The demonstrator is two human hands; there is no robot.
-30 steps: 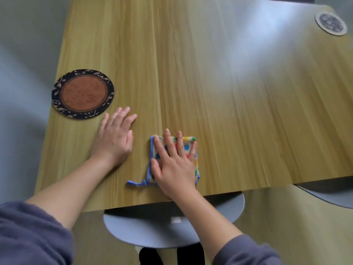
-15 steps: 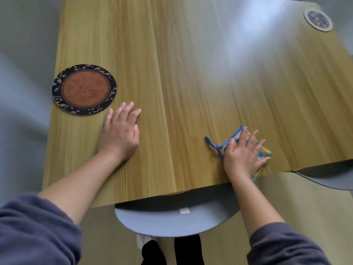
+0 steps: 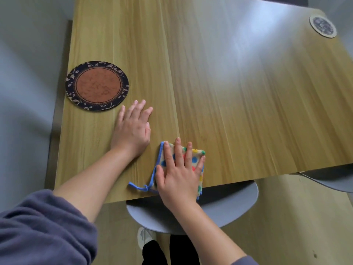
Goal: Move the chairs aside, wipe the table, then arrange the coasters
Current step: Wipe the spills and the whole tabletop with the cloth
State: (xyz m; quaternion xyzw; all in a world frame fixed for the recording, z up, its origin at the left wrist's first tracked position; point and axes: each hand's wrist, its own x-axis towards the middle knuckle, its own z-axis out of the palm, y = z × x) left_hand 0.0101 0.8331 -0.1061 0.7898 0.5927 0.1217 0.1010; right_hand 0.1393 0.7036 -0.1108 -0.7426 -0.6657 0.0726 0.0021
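A wide wooden desk (image 3: 229, 92) is filling most of the view, with window light glaring across its far half. A grey chair (image 3: 229, 211) is sitting partly tucked under the near edge, and a second grey chair (image 3: 334, 181) is showing at the right, so in my judgement the chairs are not fully out of the way. A large coaster (image 3: 97, 86), dark-rimmed with a reddish centre, is lying near the left edge. The person's left hand (image 3: 133, 131) is still resting flat on the wood just beside that coaster, its grip open and holding nothing. The right hand (image 3: 177, 175) is pressing a dotted cloth (image 3: 197, 152) against the desk at the near edge, fingers straight and spread, so its grip is open too, pushing rather than clutching. Half a second ago this hand and cloth were well over to the right; now they are sweeping back to sit just beside the left hand, the cloth's blue loop (image 3: 141, 187) trailing to the left. That suggests the wiping is going on in side-to-side strokes along the front strip, with the far part likely still to do. A small coaster (image 3: 322, 26) is waiting in the far right corner, not yet arranged.
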